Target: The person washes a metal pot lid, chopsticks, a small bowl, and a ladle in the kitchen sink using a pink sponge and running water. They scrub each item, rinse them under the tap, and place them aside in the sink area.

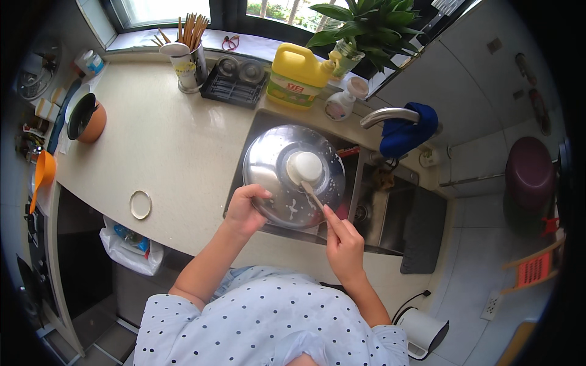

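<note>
Over the sink (259,122) is a round, shiny metal pot lid (271,155) with a white knob (308,166). White suds streak its surface. My left hand (246,210) grips the lid at its near left edge, with the thumb on top. Pinched in my right hand (345,244) is the pale handle of a slim brush (314,196). The brush's far end touches the base of the knob; its bristles cannot be made out.
A yellow jug (299,76), a pump bottle (342,102) and a faucet (390,114) draped with a blue cloth (410,131) stand behind the sink. A brown pot (91,122) and a pale ring (140,204) lie on the left counter. A kettle (421,332) stands lower right.
</note>
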Demonstrator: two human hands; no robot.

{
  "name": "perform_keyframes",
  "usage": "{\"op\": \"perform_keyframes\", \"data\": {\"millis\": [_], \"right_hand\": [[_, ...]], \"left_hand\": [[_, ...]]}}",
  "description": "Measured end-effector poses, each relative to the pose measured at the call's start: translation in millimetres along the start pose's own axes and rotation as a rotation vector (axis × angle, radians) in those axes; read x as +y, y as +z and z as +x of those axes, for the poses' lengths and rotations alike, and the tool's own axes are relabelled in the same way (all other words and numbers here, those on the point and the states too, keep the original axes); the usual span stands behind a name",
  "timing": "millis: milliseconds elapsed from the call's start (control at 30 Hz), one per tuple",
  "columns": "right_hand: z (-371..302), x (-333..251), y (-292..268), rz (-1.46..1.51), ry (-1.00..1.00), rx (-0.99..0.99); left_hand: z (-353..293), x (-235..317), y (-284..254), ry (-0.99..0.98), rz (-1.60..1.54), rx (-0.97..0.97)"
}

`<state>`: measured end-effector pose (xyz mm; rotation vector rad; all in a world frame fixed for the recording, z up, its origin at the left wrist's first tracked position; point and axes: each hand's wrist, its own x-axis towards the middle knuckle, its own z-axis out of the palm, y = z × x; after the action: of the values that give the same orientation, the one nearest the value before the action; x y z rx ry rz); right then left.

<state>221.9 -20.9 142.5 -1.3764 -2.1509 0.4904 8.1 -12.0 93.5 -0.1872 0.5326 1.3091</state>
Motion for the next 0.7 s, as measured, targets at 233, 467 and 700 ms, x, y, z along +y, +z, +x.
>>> {"op": "perform_keyframes", "data": {"millis": [233, 467, 700], "right_hand": [[8, 2, -3, -0.019, -0.055, -0.022], [15, -7, -10, 0.112, -0.032, -0.062], [14, -2, -19, 0.119, -0.032, -0.154]], "left_hand": [[-12, -9, 3, 0.126, 0.117, -0.061], [-14, -4, 2, 0.075, 0.053, -0.112], [-16, 0, 7, 0.073, 0.049, -0.087]]}}
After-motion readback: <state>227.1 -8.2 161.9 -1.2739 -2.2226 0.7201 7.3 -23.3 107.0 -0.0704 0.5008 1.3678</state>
